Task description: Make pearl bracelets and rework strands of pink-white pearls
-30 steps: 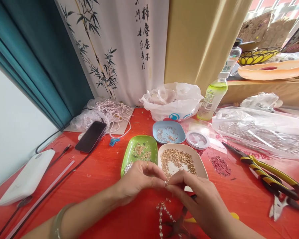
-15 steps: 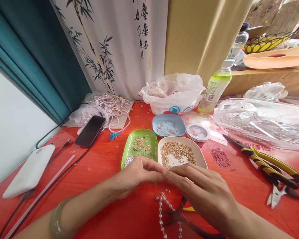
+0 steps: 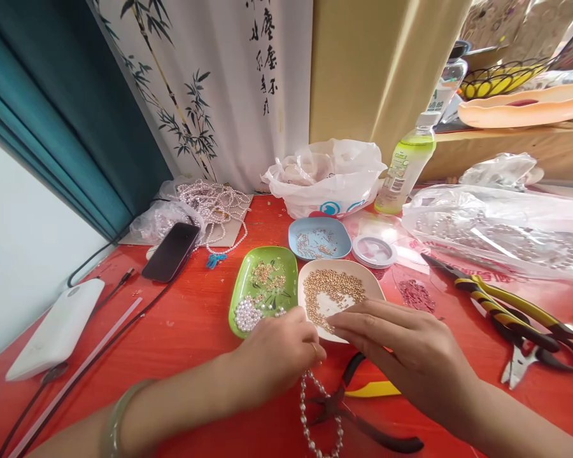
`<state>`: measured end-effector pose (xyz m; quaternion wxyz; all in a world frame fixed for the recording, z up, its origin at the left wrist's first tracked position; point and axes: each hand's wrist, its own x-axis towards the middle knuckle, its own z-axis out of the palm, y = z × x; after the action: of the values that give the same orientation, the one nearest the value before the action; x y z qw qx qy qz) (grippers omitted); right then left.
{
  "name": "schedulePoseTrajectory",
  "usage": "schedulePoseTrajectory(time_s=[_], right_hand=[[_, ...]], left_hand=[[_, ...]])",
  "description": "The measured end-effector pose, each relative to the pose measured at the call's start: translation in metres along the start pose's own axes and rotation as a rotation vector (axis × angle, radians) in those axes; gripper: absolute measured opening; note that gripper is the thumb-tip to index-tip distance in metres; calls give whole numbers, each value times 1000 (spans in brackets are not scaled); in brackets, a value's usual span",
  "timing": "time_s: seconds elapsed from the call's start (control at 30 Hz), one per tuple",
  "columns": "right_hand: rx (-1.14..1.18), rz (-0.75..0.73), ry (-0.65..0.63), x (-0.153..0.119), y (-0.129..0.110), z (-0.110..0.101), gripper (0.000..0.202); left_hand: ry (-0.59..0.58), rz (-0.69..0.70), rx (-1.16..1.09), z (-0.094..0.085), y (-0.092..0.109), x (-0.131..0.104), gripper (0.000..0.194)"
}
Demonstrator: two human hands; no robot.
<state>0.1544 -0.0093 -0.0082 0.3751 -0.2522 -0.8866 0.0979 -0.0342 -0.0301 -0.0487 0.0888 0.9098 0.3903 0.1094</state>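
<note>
My left hand (image 3: 284, 353) is closed in a pinch at the upper end of a beaded strand (image 3: 304, 407), which hangs down in a loop. The fingertips of my right hand (image 3: 396, 350) are over the lower edge of the cream tray (image 3: 377, 283) of gold beads (image 3: 332, 284); whether they hold a bead is hidden. The green tray (image 3: 239, 286), with pearly beads (image 3: 247, 314) and small gold pieces, sits beyond my left hand. Dark-handled pliers (image 3: 377, 436) lie behind the strand, beside a yellow handle (image 3: 375, 389).
A blue tray (image 3: 346, 238) and round lid (image 3: 375, 252) stand behind. Black-and-yellow pliers (image 3: 510, 312) lie right. A phone (image 3: 170, 252), power bank (image 3: 57, 331) and pearl strands (image 3: 210, 200) are left. A plastic bag (image 3: 325, 178) and bottle (image 3: 405, 168) stand at the back.
My hands have moved apart. My left hand has turned and closed at the strand's end, while my right fingertips have moved to the cream tray. The view has shifted slightly.
</note>
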Motion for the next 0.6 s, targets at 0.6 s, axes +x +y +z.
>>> schedulePoseTrajectory(time_s=[0.6], right_hand=[[575,692,-73,-24,11,-1,16]], left_hand=[[5,-371,-366,-14,19,3,9]])
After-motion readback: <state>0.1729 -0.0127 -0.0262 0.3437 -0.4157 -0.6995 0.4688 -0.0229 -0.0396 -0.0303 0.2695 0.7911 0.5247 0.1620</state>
